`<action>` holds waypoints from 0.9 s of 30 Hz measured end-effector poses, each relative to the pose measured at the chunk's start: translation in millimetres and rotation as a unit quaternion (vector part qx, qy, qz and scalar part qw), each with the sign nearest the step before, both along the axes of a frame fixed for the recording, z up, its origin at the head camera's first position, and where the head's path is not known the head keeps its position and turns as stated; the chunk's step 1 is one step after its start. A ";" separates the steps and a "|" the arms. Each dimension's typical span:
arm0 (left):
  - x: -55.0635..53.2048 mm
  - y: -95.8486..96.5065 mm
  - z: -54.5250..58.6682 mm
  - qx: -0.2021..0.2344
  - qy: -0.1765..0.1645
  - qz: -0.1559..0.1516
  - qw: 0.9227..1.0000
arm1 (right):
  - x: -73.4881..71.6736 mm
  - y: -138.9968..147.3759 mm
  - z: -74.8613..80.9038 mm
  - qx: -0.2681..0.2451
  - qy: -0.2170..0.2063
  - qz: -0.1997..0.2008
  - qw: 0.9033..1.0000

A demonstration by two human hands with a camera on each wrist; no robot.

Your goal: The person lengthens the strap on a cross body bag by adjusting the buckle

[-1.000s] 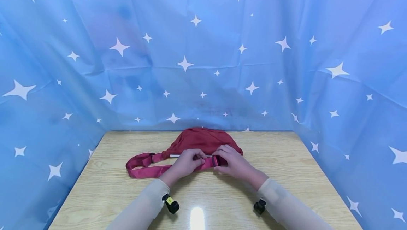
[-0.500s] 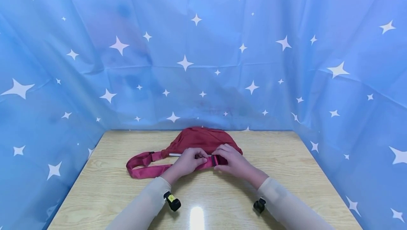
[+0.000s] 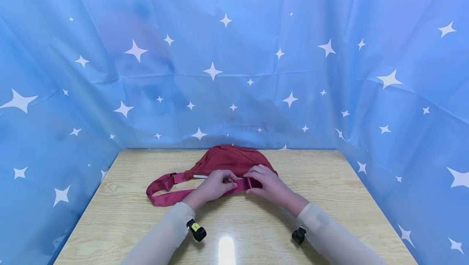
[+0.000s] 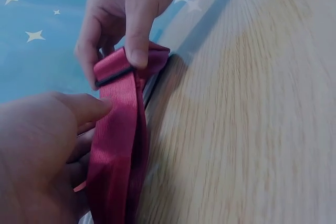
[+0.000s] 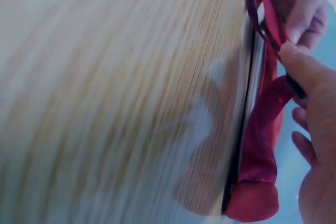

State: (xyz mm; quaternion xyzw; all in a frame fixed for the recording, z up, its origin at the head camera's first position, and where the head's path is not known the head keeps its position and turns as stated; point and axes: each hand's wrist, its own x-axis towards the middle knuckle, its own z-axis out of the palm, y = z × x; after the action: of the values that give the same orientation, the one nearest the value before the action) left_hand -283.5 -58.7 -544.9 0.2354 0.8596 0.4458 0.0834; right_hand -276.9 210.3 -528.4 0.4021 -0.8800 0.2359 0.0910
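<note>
A dark red waist bag (image 3: 231, 161) lies at the back of the table, its strap (image 3: 172, 198) looping out to the left. My left hand (image 3: 212, 185) holds the strap just left of a black slider buckle (image 4: 114, 76); in the left wrist view its thumb lies on the webbing and the fingers curl behind. My right hand (image 3: 270, 184) pinches the strap at that buckle between thumb and fingers. A second black buckle (image 3: 173, 174) sits on the strap near the bag's left end. My right hand covers part of the bag's right end.
The wooden table (image 3: 146, 232) ends at a blue curtain (image 3: 234, 53) with white stars, behind and on both sides. A pale strip (image 3: 199, 176) shows along the bag's lower edge. Black wrist cameras sit on both sleeves.
The bag's left end and the upper strap have shifted slightly away from me. My left thumb has slid a little left along the strap; my right hand keeps its hold at the buckle.
</note>
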 end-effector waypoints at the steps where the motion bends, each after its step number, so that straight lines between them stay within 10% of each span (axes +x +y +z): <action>1: 0.4 -2.0 0.3 -0.007 0.000 0.000 1.000 | 0.1 0.4 0.7 -0.001 -0.006 -0.003 1.000; 27: -2.5 5.8 7.0 0.000 0.010 -0.014 1.000 | -1.2 -3.9 2.9 0.012 0.004 -0.007 1.000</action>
State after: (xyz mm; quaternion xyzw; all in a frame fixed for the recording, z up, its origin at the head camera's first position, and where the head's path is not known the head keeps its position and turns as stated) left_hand -285.9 -52.9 -537.9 0.2516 0.8569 0.4426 0.0805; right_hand -278.1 206.4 -525.5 0.3983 -0.8849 0.2234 0.0914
